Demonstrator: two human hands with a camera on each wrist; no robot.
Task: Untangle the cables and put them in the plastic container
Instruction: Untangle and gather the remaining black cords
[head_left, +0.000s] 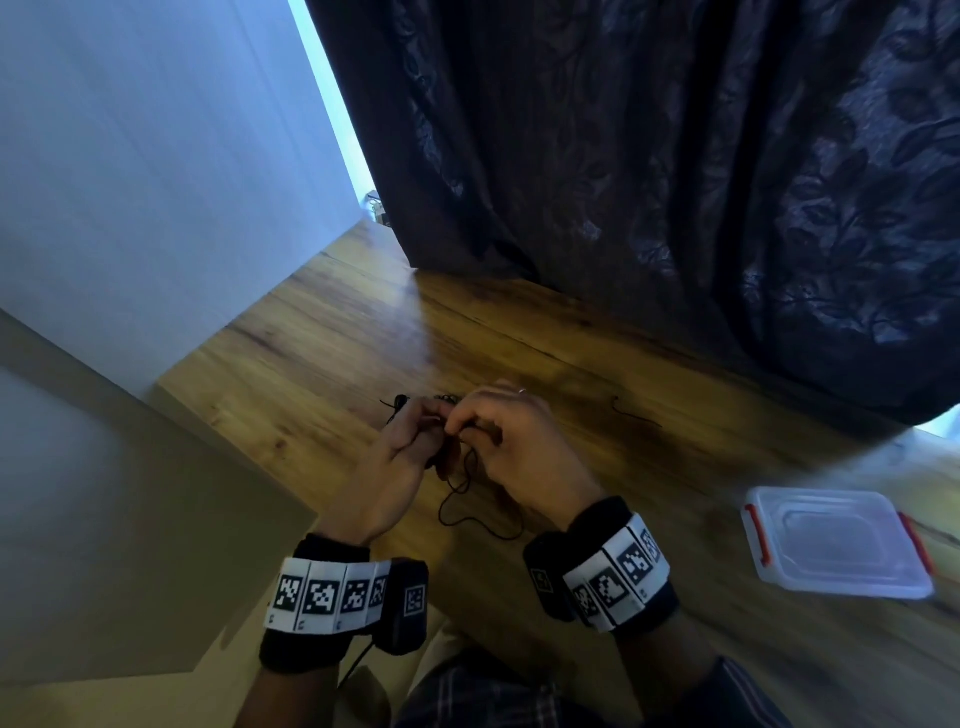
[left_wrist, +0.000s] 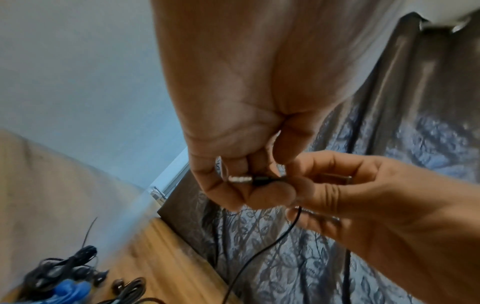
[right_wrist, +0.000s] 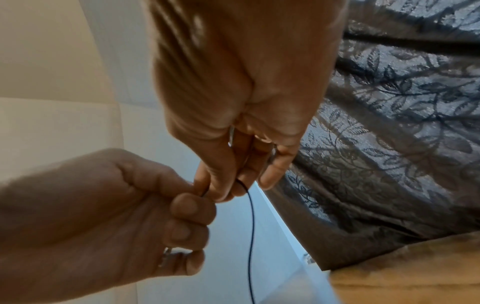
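Note:
Above the wooden table (head_left: 571, 364) my two hands meet around a thin black cable (head_left: 457, 499). My left hand (head_left: 431, 415) pinches its silver jack plug (left_wrist: 239, 179) between thumb and fingers. Right beside the plug, my right hand (head_left: 460, 423) pinches the cord (right_wrist: 250, 226), which hangs down in loose loops onto the table. In the left wrist view a tangled pile of dark cables (left_wrist: 64, 269) with a blue piece (left_wrist: 70, 290) lies on the table behind my hands. The clear plastic container (head_left: 836, 540) with red clasps sits to the right, its lid apparently on.
A dark patterned curtain (head_left: 675, 182) hangs along the table's far side. A white wall (head_left: 156, 182) borders the left end. A short stray black cord (head_left: 636, 413) lies right of my hands. Bare wood shows between my hands and the container.

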